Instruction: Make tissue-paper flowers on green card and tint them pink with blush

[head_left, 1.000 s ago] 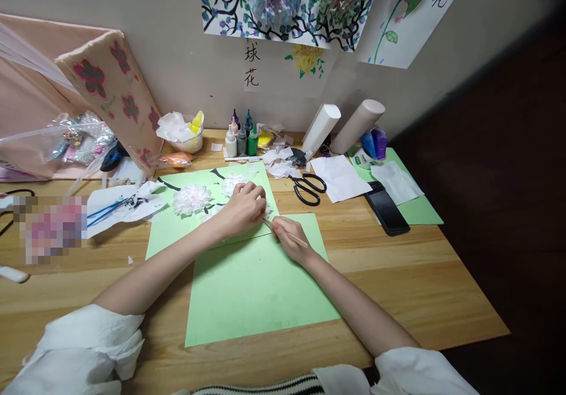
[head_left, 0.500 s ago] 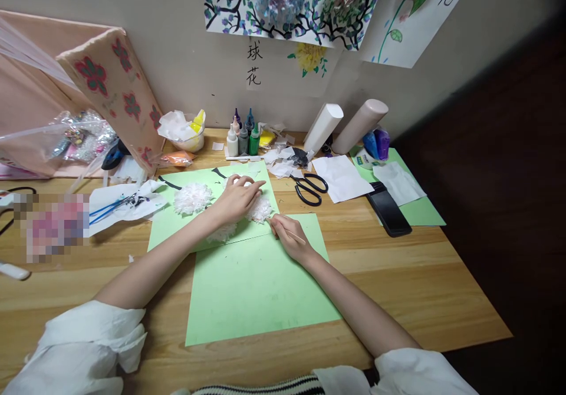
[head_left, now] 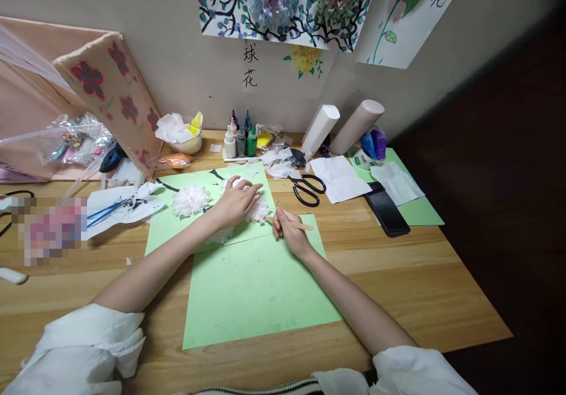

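We hold a flat wooden stick (head_left: 303, 226) in our right hand (head_left: 290, 234), its fingers closed narrowly around it, with the far tip at the lower right edge of a pinkish-white fluffy flower (head_left: 257, 211). Our left hand (head_left: 239, 201) is fairly wide, its fingers loosely bent and spread above the upper green sheet (head_left: 161, 225), between that flower and a white fluffy flower (head_left: 191, 200) to its left; we cannot tell whether it presses on anything. Another pale flower (head_left: 221, 234) lies partly hidden below our left wrist, and one more shows behind our fingers. Dark strips (head_left: 168, 185) lie near the sheet's far edge. Nearer to us, the lower green sheet (head_left: 256, 295) lies flat on the wooden surface (head_left: 407, 283), meeting the upper one. To the right of the flowers we see black-handled scissors (head_left: 316, 199), a white paper sheet (head_left: 339, 178) and a black phone (head_left: 389, 209). Small paint bottles (head_left: 240, 143) stand upright beyond the upper sheet, near the wall.
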### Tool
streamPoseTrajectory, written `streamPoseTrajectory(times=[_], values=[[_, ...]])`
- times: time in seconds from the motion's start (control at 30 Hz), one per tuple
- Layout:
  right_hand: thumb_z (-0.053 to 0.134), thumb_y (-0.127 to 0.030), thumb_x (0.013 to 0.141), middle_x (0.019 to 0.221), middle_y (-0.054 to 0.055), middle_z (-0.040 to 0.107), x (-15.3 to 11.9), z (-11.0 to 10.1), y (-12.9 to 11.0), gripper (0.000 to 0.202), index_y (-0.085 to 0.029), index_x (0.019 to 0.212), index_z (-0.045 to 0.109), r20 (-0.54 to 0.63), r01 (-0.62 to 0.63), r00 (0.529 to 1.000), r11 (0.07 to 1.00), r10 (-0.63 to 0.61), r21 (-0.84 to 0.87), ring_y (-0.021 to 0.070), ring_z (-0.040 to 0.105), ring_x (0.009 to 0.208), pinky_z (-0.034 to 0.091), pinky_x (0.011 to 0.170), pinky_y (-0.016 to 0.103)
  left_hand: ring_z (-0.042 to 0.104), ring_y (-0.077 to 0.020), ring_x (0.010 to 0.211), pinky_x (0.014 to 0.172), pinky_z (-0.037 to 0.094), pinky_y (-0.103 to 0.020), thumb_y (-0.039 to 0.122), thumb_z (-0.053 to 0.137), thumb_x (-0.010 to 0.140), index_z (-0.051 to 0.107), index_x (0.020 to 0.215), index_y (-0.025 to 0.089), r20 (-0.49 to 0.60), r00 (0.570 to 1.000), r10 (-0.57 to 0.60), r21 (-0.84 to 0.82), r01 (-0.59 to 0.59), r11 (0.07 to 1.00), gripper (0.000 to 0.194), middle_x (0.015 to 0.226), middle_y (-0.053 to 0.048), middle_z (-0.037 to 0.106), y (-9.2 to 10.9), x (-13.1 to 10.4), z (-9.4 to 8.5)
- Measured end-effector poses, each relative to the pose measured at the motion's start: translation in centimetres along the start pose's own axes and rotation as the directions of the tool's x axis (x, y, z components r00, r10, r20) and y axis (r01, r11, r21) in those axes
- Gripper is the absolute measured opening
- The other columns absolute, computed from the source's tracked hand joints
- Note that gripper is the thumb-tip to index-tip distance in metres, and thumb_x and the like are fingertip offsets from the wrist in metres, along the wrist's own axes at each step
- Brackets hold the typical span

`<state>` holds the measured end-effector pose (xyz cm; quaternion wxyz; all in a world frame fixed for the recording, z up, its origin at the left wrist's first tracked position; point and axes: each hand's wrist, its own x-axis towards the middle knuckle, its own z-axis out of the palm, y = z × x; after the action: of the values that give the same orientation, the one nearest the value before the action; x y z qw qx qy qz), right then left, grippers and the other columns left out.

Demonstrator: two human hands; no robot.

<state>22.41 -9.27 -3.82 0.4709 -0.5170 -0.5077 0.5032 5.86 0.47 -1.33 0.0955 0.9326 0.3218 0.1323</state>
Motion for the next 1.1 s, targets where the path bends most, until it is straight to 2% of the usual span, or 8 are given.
streamPoseTrajectory(times=[0.13, 0.3, 0.4, 0.57, 0.7, 0.8, 0.97, 1.1], values=[[0.035, -0.046, 0.091, 0.045, -0.007, 0.040, 0.0, 0.2, -0.2, 0.042, -0.021, 0.058, 0.041, 0.023, 0.001, 1.000, 0.997, 0.001, -0.078, 0.0100, 0.039, 0.047, 0.042, 0.073, 0.027, 0.049, -0.0203, 0.107, 0.102, 0.018, -0.046, 0.028, 0.020, 0.095, 0.044, 0.125, 0.017, -0.008, 1.000, -0.002, -0.003, 0.002, 1.000, 0.040, 0.096, -0.008, 0.067, 0.0, 0.0, 0.0], [0.036, -0.045, 0.091, 0.048, -0.005, 0.039, 0.0, 0.8, -0.5, 0.041, -0.020, 0.058, 0.039, 0.015, 0.032, 0.999, 0.983, -0.030, -0.180, 0.0103, 0.037, 0.048, 0.032, 0.051, 0.024, 0.049, -0.0201, 0.105, 0.103, 0.017, -0.046, 0.028, 0.021, 0.095, 0.044, 0.124, 0.015, 0.000, 1.000, -0.010, 0.010, 0.010, 1.000, 0.039, 0.097, -0.009, 0.066, 0.0, -0.1, -0.1], [0.038, -0.048, 0.089, 0.046, -0.005, 0.037, -0.1, 0.8, -0.2, 0.043, -0.020, 0.057, 0.040, -0.012, 0.006, 1.000, 0.996, -0.007, -0.087, 0.0093, 0.035, 0.044, 0.028, 0.046, 0.023, 0.049, -0.0195, 0.106, 0.103, 0.017, -0.046, 0.027, 0.022, 0.095, 0.044, 0.124, 0.015, 0.011, 1.000, -0.024, -0.005, 0.024, 1.000, 0.038, 0.098, -0.009, 0.066, 0.2, -0.1, -0.3], [0.037, -0.056, 0.086, 0.038, -0.008, 0.025, 0.5, 0.0, 0.8, 0.052, -0.020, 0.050, 0.033, -0.165, -0.060, 0.982, 0.983, 0.090, 0.176, 0.0064, 0.023, 0.032, 0.016, 0.036, 0.022, 0.049, -0.0184, 0.103, 0.102, 0.018, -0.046, 0.027, 0.024, 0.095, 0.052, 0.116, 0.020, 0.017, 0.998, -0.053, -0.041, 0.054, 0.998, 0.035, 0.097, -0.005, 0.066, -0.1, 0.3, -1.3], [0.037, -0.055, 0.086, 0.038, -0.008, 0.026, 1.1, -0.5, 1.1, 0.051, -0.020, 0.050, 0.034, -0.206, -0.022, 0.975, 0.962, 0.081, 0.274, 0.0056, 0.022, 0.032, 0.014, 0.037, 0.022, 0.047, -0.0258, 0.101, 0.092, 0.027, -0.047, 0.027, 0.040, 0.089, 0.063, 0.095, 0.020, -0.070, 0.977, -0.200, 0.134, 0.208, 0.969, 0.025, 0.096, -0.009, 0.062, -1.6, 1.9, -2.2], [0.039, -0.055, 0.086, 0.039, -0.008, 0.027, 1.1, -0.5, 1.1, 0.050, -0.019, 0.050, 0.035, -0.216, -0.005, 0.974, 0.954, 0.073, 0.300, 0.0053, 0.023, 0.033, 0.015, 0.037, 0.021, 0.046, -0.0303, 0.099, 0.082, 0.032, -0.045, 0.023, 0.051, 0.082, 0.064, 0.093, 0.018, -0.136, 0.954, -0.269, 0.202, 0.292, 0.935, 0.018, 0.101, -0.013, 0.056, -3.1, 3.8, -2.5], [0.040, -0.056, 0.085, 0.041, -0.008, 0.027, 1.1, -0.5, 1.4, 0.051, -0.019, 0.050, 0.035, -0.229, 0.001, 0.970, 0.937, 0.084, 0.350, 0.0053, 0.024, 0.033, 0.016, 0.036, 0.022, 0.047, -0.0294, 0.093, 0.080, 0.031, -0.044, 0.028, 0.061, 0.074, 0.066, 0.080, 0.018, -0.092, 0.970, -0.224, 0.198, 0.238, 0.951, 0.013, 0.089, -0.011, 0.056, -3.9, 6.6, -1.5], [0.039, -0.057, 0.084, 0.041, -0.008, 0.024, 1.3, -0.7, 1.8, 0.052, -0.020, 0.049, 0.035, -0.244, 0.020, 0.966, 0.921, 0.082, 0.390, 0.0055, 0.023, 0.032, 0.014, 0.036, 0.022, 0.048, -0.0289, 0.090, 0.078, 0.031, -0.044, 0.019, 0.053, 0.076, 0.066, 0.071, 0.016, -0.084, 0.970, -0.226, 0.163, 0.238, 0.958, 0.015, 0.083, -0.012, 0.058, -3.7, 7.5, -0.6]])
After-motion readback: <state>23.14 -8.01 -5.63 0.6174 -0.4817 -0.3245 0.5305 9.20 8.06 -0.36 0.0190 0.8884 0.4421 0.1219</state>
